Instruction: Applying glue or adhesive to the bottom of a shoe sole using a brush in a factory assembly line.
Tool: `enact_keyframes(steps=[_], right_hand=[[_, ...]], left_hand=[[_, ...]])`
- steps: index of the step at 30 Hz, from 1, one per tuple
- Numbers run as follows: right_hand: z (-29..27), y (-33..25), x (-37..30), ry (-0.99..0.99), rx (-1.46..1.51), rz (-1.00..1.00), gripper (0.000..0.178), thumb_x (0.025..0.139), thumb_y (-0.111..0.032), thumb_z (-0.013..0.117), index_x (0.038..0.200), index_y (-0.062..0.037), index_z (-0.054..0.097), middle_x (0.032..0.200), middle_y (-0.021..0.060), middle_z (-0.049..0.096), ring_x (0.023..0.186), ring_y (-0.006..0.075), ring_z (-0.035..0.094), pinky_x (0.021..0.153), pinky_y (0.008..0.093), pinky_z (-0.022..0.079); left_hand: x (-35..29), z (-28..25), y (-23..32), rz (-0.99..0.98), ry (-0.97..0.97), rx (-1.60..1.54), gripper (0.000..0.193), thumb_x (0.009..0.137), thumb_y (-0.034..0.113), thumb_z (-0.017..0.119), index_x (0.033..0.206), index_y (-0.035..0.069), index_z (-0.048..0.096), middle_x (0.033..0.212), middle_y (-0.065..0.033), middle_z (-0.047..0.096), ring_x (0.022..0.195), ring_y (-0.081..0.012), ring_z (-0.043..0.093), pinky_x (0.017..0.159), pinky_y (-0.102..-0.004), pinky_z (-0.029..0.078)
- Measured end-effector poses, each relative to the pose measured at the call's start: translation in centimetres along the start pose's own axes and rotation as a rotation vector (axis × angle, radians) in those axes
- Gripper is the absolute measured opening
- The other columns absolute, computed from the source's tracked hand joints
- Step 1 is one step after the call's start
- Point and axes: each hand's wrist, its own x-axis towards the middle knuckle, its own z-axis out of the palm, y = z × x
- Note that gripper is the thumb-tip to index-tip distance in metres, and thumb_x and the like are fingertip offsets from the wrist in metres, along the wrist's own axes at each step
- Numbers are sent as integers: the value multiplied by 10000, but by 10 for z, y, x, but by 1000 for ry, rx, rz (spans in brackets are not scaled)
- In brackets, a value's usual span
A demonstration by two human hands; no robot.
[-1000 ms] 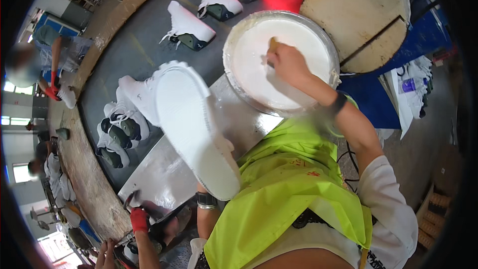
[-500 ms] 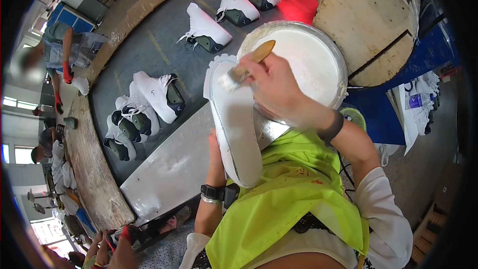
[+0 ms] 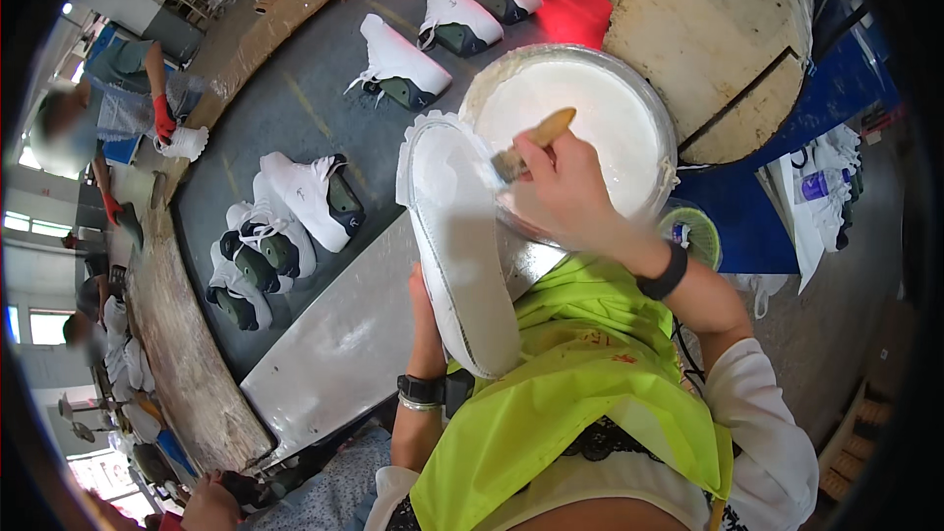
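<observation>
A white shoe upper (image 3: pixel 462 256) is held sole side up in front of me, its toe pointing away. My left hand (image 3: pixel 423 310) grips it from beneath and its left side; most of those fingers are hidden behind it. In my right hand (image 3: pixel 568 187) is a brush (image 3: pixel 553 126) with a wooden handle. Its bristles touch or nearly touch the upper's right edge near the toe. Wet-looking white covers the toe area of the underside. Just beyond my right hand stands a round metal basin (image 3: pixel 672 123) of white liquid, with dried white on its rim.
Several white and dark green shoe uppers rest on the dark conveyor belt (image 3: pixel 265 108). A metal ledge (image 3: pixel 334 334) runs along its near side. Right of the basin are a stained board (image 3: pixel 688 39) and a green basket (image 3: pixel 700 236). Across the belt, a person in red gloves (image 3: pixel 163 118) holds a white upper.
My right hand has drawn the brush from the toe's middle to its right edge. The upper stays nearly in place. Across the belt, the gloved person's white upper has shifted.
</observation>
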Motion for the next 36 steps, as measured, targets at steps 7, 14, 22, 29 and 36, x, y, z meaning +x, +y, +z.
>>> enact_keyframes(steps=[7, 14, 22, 29, 36], right_hand=[[11, -26, 18, -21, 114, -68, 279, 897, -205, 546, 899, 72, 578, 734, 206, 628, 671, 319, 636, 619, 355, 478], [28, -54, -17, -159, 392, 21, 292, 919, -219, 545, 945, 69, 582, 724, 152, 633, 660, 212, 643, 592, 346, 486], [33, -64, 28, -26, -3, 42, 260, 916, -179, 565, 941, 79, 590, 816, 101, 640, 706, 143, 620, 626, 266, 502], [22, -74, -6, -275, 42, 5, 261, 896, -185, 570, 891, 75, 588, 782, 178, 630, 706, 235, 625, 643, 335, 493], [12, -51, 28, -114, 97, -134, 237, 911, -188, 573, 997, 29, 615, 873, 95, 659, 778, 163, 631, 695, 291, 501]], left_hand=[[5, -5, -1, -85, 31, -195, 533, 959, 407, 257, 1100, 8, 580, 942, -107, 655, 807, -200, 647, 727, -316, 530], [6, -11, -5, -82, 36, -214, 555, 981, 432, 234, 1164, 10, 545, 993, -114, 641, 857, -210, 639, 766, -333, 530], [3, -24, -20, -60, 98, -133, 613, 992, 456, 218, 1235, -18, 521, 1089, -141, 633, 919, -229, 644, 821, -342, 526], [-8, -29, -10, -52, 83, -115, 600, 989, 450, 239, 1222, -21, 528, 1084, -141, 637, 915, -225, 647, 807, -338, 530], [-30, -8, 9, 68, 12, 100, 600, 985, 461, 228, 1298, 2, 454, 1187, -140, 594, 1006, -227, 618, 847, -336, 510]])
